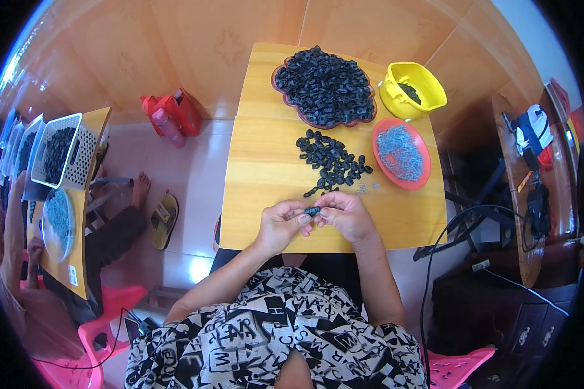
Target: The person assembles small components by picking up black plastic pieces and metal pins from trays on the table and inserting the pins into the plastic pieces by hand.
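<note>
Between the fingertips of both hands is a small black ribbed plastic part (312, 211), held just above the near part of the yellow wooden table (266, 181). My left hand (282, 222) pinches one end of it, and my right hand (346, 217) grips the other. Just beyond my fingers lies a loose pile of similar black parts (334, 159). A few thin metal pins (363, 189) are scattered beside it. To the right of the pile, a red plate (425, 170) holds a heap of thin silvery pins (401, 153).
At the table's far side stand a heaped tray of black parts (324, 84) and a yellow bin (428, 74) with some inside. On the left, another person sits at a table with a white basket (78, 152). A red bag (187, 113) and a slipper (165, 220) are on the floor.
</note>
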Motion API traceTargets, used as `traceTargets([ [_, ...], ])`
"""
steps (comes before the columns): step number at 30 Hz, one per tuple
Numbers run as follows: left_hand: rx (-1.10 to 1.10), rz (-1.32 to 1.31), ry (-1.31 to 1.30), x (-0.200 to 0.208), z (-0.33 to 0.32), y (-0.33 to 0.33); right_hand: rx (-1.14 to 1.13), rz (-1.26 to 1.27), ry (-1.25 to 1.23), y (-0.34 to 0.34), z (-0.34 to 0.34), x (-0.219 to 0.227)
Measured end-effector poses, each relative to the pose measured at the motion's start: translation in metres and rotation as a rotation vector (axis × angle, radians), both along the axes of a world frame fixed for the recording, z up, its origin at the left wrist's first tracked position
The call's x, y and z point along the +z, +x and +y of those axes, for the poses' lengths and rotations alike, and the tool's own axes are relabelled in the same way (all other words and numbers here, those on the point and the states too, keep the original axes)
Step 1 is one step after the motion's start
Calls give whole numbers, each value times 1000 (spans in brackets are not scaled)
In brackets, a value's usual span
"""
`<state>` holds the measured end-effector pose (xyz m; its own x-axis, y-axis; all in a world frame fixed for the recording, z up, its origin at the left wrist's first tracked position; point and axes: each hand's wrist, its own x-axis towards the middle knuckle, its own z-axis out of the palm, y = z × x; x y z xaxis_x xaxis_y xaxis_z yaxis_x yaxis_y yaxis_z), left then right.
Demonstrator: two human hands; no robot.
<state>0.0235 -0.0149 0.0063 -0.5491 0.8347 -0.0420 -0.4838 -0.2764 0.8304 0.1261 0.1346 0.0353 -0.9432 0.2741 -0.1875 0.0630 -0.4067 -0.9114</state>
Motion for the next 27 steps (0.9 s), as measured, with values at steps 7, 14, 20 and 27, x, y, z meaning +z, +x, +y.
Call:
traceTargets([
  [7,-50,145,-68,-3,-5,4,49,11,-34,0,0,-2],
  [14,-95,330,-109,-5,-7,3,251,-31,-306,-2,14,-16],
  [20,-14,169,-60,2,1,2,92,7,-338,1,8,-8],
  [27,11,168,-59,1,3,5,-47,-8,69,4,-13,13],
])
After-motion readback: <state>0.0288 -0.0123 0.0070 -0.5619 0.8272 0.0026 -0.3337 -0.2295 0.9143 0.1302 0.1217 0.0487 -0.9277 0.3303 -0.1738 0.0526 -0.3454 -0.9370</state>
